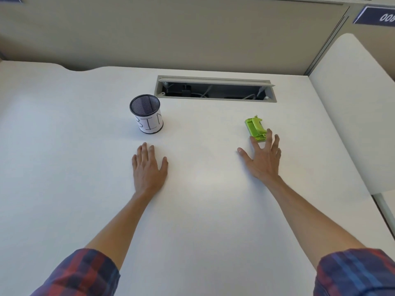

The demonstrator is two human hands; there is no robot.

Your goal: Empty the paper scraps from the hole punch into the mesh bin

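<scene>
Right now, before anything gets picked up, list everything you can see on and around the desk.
bin: one, black mesh with a white paper label, upright on the desk, far left of centre
hole punch: one, bright green, on the desk at the right, its near end at the right hand's fingertips
cable tray: one, grey, open slot at the back of the desk, cables and a plug inside
desk: one, white
partition: one, beige, behind the desk
sign: one, dark blue with white digits, top right
left hand: flat on the desk, empty, near side of the bin
right hand: fingers spread, reaching for the hole punch, not gripping it
sleeves: two, red and blue plaid, pushed up
</scene>
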